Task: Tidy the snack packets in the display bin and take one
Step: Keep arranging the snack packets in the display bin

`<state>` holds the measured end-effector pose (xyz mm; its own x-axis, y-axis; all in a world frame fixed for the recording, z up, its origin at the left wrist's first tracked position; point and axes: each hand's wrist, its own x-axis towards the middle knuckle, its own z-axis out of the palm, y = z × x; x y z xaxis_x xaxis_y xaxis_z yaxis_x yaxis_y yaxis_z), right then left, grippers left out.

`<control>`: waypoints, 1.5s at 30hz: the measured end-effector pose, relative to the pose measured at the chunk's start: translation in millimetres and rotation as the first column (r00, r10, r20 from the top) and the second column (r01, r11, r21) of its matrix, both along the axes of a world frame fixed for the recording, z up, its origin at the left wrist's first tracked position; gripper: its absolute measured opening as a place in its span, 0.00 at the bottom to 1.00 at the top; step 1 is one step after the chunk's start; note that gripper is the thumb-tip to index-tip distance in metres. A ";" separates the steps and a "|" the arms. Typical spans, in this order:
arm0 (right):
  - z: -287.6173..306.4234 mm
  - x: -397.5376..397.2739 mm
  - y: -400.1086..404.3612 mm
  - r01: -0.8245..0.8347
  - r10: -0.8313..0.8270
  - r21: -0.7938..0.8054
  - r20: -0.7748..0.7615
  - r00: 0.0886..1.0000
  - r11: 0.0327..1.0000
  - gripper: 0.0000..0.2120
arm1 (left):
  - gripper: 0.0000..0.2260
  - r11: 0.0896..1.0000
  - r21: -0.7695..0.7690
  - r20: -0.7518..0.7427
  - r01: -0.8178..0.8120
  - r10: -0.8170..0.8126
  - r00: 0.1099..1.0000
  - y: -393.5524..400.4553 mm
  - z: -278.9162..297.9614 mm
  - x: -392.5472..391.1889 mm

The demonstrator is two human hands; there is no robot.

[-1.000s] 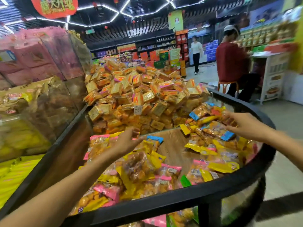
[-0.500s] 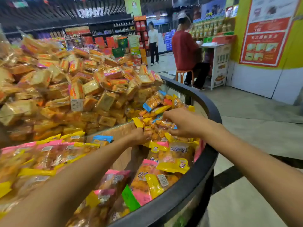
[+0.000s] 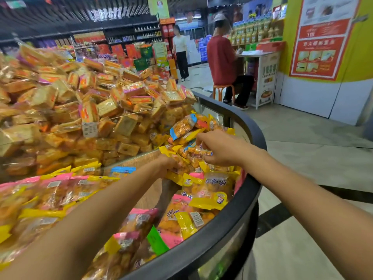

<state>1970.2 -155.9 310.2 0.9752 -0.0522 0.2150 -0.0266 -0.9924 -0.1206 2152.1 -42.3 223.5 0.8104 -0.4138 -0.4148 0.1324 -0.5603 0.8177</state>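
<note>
The display bin has a curved black rim and holds several clear snack packets with yellow, pink and blue ends. My right hand reaches into the far right pile and pinches a blue-ended snack packet between thumb and fingers. My left hand is just left of it, fingers curled into the yellow-ended packets; its fingertips are hidden among them. A blue-ended packet lies on top of the pile behind my hands.
A clear divider separates a tall heap of square wrapped cakes to the left. A person in red sits on a stool at a small counter; another person stands farther back. Tiled floor lies right of the bin.
The view swung right and both hands moved together onto the right-hand pile. My right hand's fingers closed on a packet; the left hand dug into the packets beside it.
</note>
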 end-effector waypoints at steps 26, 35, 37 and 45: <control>47.6 81.7 171.8 -0.179 0.129 0.240 0.210 0.969 0.954 0.10 | 0.02 0.858 -0.459 0.067 -0.230 0.292 0.954 273.9 126.1 -62.3; 22.3 116.6 230.1 -0.061 0.148 0.947 0.014 0.989 0.317 0.22 | 0.05 0.819 -0.541 0.059 -0.192 0.265 0.963 269.4 122.8 -59.4; 24.4 116.0 226.8 -0.077 0.171 0.967 0.035 0.985 0.242 0.16 | 0.09 0.823 -0.539 0.049 -0.181 0.244 0.968 267.1 120.8 -58.6; 30.1 111.0 216.4 -0.195 0.131 0.956 0.169 0.977 0.220 0.09 | 0.18 0.863 -0.490 0.096 -0.124 0.195 0.976 269.4 118.0 -53.2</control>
